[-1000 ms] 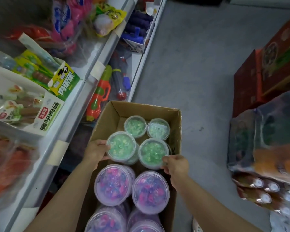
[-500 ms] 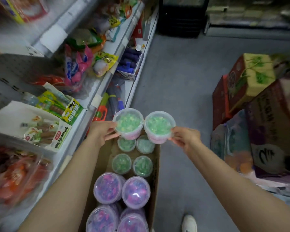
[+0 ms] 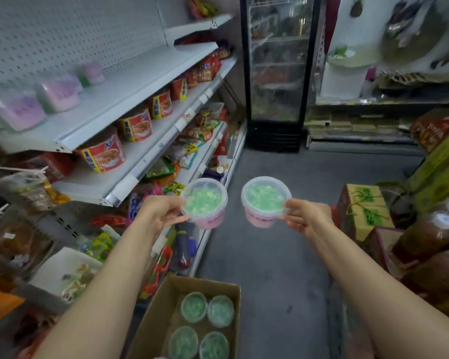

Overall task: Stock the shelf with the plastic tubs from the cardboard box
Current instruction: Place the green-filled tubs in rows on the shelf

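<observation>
I hold two clear-lidded plastic tubs with green contents and pink bases at chest height over the aisle. My left hand [image 3: 159,213] grips the left tub [image 3: 204,200] by its side. My right hand [image 3: 305,216] grips the right tub [image 3: 265,197] at its rim. Below, at the bottom of the view, the open cardboard box [image 3: 166,307] stands on the floor with several more green tubs [image 3: 194,307] in it. On the upper white shelf [image 3: 119,99] to my left stand blurred tubs of the same kind [image 3: 57,93] with pink and purple labels.
Red instant-noodle cups [image 3: 101,156] fill the shelf below. Snack bags and toys crowd the lower shelves. A glass-door fridge [image 3: 278,73] stands at the aisle's end. Boxes [image 3: 363,211] and bottles [image 3: 425,234] are stacked on my right. Grey floor runs between them.
Both hands lifted the two green tubs out of the box and raised them. My view swung upward from the box to the shelves and the aisle's end.
</observation>
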